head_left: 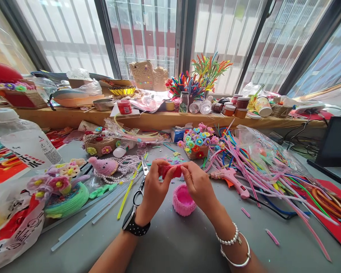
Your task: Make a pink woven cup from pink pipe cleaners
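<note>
Between my two hands, at the centre of the head view, is a small red piece (174,171), pinched at both ends. My left hand (155,185), with a dark watch on its wrist, grips its left end. The fingers of my right hand (198,184) close on its right end. Just below the hands a round pink fuzzy basket (184,201) stands on the grey table (170,242). Scissors (143,174) lie partly behind my left hand. To the right of my right hand rests a pink glue gun (230,178).
Pink and coloured pipe cleaners (261,182) spread over the right side. Clear glue sticks (85,223), a bead string (127,167) and a green flowered piece (69,201) lie left. Behind stands a flower-filled basket (197,151); a large bottle (22,140) is at far left.
</note>
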A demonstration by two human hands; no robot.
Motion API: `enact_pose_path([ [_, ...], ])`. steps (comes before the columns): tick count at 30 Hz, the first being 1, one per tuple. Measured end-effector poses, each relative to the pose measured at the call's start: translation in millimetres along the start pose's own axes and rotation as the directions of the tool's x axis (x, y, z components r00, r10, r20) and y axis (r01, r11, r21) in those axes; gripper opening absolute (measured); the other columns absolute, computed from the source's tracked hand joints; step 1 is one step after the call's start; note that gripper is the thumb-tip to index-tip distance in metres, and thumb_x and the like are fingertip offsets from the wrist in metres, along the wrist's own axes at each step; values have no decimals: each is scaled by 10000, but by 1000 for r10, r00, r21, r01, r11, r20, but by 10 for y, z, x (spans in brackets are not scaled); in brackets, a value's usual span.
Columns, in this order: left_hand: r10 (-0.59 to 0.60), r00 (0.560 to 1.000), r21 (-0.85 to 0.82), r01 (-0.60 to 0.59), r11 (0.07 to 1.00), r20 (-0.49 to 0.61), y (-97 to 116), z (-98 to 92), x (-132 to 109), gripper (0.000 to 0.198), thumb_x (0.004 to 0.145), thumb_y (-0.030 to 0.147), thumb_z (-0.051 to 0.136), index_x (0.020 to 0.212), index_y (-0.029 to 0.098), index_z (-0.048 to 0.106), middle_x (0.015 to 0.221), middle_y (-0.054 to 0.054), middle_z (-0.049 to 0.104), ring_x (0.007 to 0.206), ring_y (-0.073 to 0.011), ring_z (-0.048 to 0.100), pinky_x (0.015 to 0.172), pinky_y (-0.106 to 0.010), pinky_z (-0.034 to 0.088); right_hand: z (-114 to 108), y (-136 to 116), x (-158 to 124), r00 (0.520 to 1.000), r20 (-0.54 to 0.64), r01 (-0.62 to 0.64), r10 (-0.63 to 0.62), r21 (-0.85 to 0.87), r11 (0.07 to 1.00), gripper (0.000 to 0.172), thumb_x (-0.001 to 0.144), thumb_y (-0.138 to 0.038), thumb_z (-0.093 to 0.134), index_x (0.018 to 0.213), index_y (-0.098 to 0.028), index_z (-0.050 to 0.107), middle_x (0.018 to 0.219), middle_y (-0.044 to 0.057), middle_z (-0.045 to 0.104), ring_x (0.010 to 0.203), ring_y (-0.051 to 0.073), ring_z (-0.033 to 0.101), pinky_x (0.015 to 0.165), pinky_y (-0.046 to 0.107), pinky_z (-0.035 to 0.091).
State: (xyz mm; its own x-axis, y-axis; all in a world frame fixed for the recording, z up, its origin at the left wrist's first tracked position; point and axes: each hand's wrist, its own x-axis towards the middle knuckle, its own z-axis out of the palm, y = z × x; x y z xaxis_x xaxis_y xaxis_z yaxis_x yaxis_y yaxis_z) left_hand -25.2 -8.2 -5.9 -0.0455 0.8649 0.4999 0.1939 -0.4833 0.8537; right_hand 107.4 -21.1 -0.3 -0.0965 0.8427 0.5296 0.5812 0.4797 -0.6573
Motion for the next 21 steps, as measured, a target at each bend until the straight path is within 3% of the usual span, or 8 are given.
enact_pose_path([
  [3,-128,986,-249,151,957,104,10,5,36,224,768,339,565,914,207,457,804,-4,570,639,-113,547,522,-212,438,-15,-5,10,999,-4,-33,34,103,994,312,908,-317,289,778,-195,545,632,19,536,586,150,493,577,262,357],
  [6,-208,950,-442,295,847,234,23,-4,69,301,768,341,571,1001,207,436,699,32,543,537,-81,490,462,-187,409,-31,-19,12,991,34,-131,126,270,954,352,899,-379,309,641,-211,479,519,-17,487,486,127,458,517,250,341],
  [11,-253,879,-548,453,703,403,32,-3,77,283,757,366,579,968,204,481,582,54,484,489,-64,433,463,-171,385,-14,-12,21,954,190,-299,233,504,811,369,858,-467,356,603,-210,425,500,-34,458,415,95,408,434,229,329],
  [14,-290,918,-421,383,822,269,28,9,74,278,724,384,606,924,205,534,689,19,513,572,-96,494,492,-195,425,13,9,25,956,135,-292,261,516,805,380,845,-490,366,598,-205,419,497,-42,433,420,89,397,432,224,326],
  [17,-140,990,-129,143,981,31,26,4,72,175,704,345,628,806,204,641,908,-39,541,831,-167,541,678,-250,474,35,20,19,960,84,-272,269,525,806,376,847,-499,353,623,-205,423,531,-35,457,449,99,433,455,231,355],
  [19,-25,999,-31,26,999,21,35,-10,69,162,751,332,574,793,215,679,954,-53,567,944,-191,526,818,-277,438,43,17,10,965,84,-256,249,519,815,363,856,-491,339,655,-206,437,567,-23,488,480,111,471,472,237,378],
  [21,-33,994,-64,40,997,104,58,-22,65,193,770,331,550,850,211,680,936,-57,598,950,-195,540,835,-284,434,45,11,2,975,82,-220,207,490,844,345,872,-468,321,692,-207,460,606,-8,510,531,125,503,501,241,400],
])
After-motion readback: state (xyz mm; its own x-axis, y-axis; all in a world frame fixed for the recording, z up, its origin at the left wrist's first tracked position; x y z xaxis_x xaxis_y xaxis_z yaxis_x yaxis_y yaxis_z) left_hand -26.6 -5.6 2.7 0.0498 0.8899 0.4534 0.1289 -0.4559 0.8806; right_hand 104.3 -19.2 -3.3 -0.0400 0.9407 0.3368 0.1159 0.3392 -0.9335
